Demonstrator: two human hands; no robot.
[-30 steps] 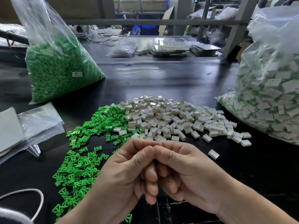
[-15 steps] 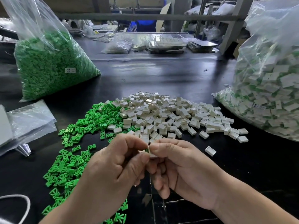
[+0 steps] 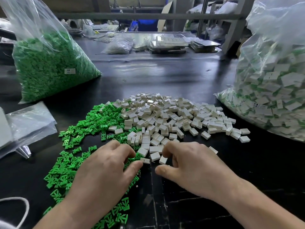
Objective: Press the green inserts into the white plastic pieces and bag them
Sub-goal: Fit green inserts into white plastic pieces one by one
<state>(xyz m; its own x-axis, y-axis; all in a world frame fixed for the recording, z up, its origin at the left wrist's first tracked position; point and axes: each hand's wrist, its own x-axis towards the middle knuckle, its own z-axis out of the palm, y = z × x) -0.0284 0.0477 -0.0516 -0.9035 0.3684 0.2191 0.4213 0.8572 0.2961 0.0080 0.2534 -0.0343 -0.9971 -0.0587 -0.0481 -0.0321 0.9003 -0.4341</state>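
Loose green inserts (image 3: pixel 92 123) lie spread at centre-left of the black table (image 3: pixel 165 76). Beside them on the right is a heap of white plastic pieces (image 3: pixel 173 116). My left hand (image 3: pixel 105 166) is palm down on the near edge of the green inserts. Its fingers curl into them and hide the tips. My right hand (image 3: pixel 191 166) curls its fingertips over one white piece (image 3: pixel 163 160) at the heap's near edge, with the thumb just below it. Another white piece (image 3: pixel 145 160) lies between the two thumbs.
A large clear bag of green inserts (image 3: pixel 47 66) stands at back left. A big clear bag of white-and-green assembled pieces (image 3: pixel 272 90) fills the right side. Flat empty plastic bags (image 3: pixel 28 124) lie at the left edge, and a white cord (image 3: pixel 24 210) at bottom left. Clutter lines the far edge.
My hands were pressed together at chest height, working a piece between the fingertips. They have since parted and dropped to the table, the left onto the green inserts and the right onto the white pieces.
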